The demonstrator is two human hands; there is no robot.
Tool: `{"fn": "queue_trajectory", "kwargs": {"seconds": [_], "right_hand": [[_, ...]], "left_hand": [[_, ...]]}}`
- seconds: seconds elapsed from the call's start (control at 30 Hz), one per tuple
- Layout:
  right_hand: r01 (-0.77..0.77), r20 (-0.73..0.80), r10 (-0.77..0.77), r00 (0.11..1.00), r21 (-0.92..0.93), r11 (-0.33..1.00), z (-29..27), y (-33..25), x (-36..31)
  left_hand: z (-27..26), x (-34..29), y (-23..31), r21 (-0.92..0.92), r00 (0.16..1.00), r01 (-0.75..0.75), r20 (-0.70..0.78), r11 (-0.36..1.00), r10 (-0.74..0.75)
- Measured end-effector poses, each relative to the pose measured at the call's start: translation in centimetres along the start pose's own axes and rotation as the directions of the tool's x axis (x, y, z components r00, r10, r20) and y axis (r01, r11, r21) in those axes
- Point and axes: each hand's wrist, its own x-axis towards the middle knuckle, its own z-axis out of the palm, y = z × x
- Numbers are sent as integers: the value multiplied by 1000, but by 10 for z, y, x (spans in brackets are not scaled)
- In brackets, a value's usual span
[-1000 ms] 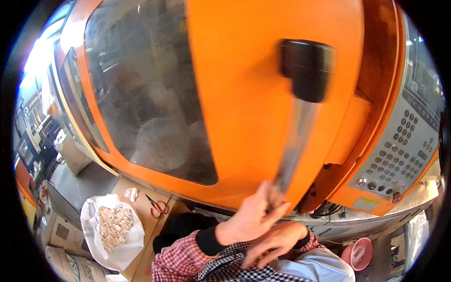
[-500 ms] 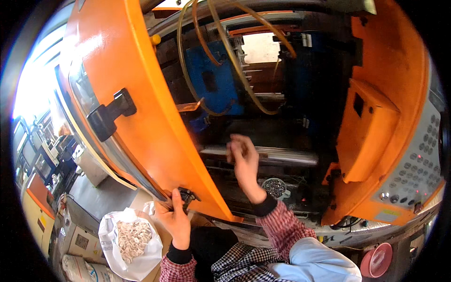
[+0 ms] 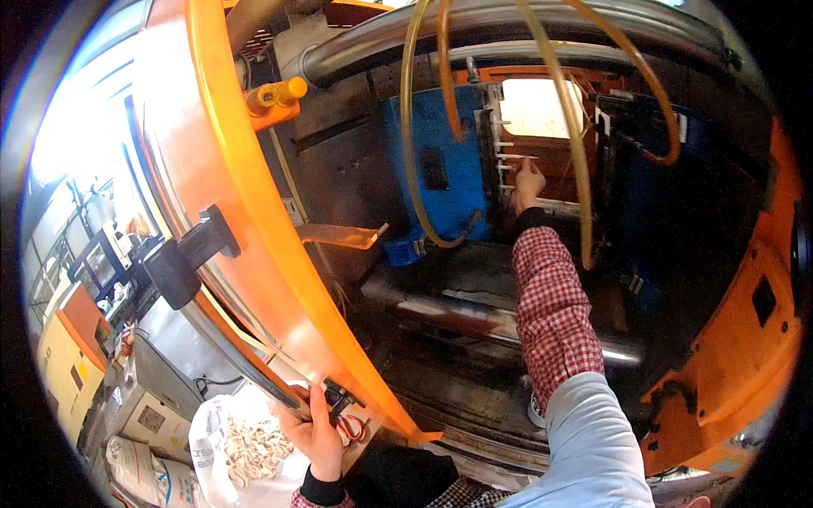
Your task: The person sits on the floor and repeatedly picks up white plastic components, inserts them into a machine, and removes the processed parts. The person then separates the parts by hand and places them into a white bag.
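My left hand [image 3: 315,433] is closed around the lower edge of an orange machine door [image 3: 296,279], thumb up, next to a black latch [image 3: 340,396]. Deep inside the machine, my right hand [image 3: 529,184] reaches up to the blue mould half [image 3: 445,152]. Its fingers are curled beside a row of thin white plastic pieces [image 3: 506,156] sticking out from the mould face. What the fingertips hold, if anything, is too small to make out. Red-handled cutters [image 3: 354,429] lie close to my left hand.
Amber hoses [image 3: 555,68] hang in front of the mould. A steel bar [image 3: 457,320] crosses below my right arm, another [image 3: 525,38] overhead. A white bag [image 3: 207,440] of pale plastic pieces [image 3: 254,447] stands at lower left. Orange machine housing [image 3: 737,364] bounds the right side.
My right hand has moved up and forward from above the lower bar to the mould. The view has shifted closer to the opening. My left hand stays on the door edge.
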Motion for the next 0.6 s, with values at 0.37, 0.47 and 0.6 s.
{"fn": "queue_trajectory", "kwargs": {"seconds": [0.37,0.47,0.6], "right_hand": [[100,-66,-95,993,76,992,30,-32,-50],[170,-141,-163,977,36,985,19,-30,-36],[203,-462,-368,807,-368,907,17,-35,-39]], "left_hand": [[-6,-3,0,-10,1000,7,2,1000,-7],[-1,-2,-4,-58,1000,-3,13,998,4],[3,-2,-8,-54,1000,-15,5,998,16]]}}
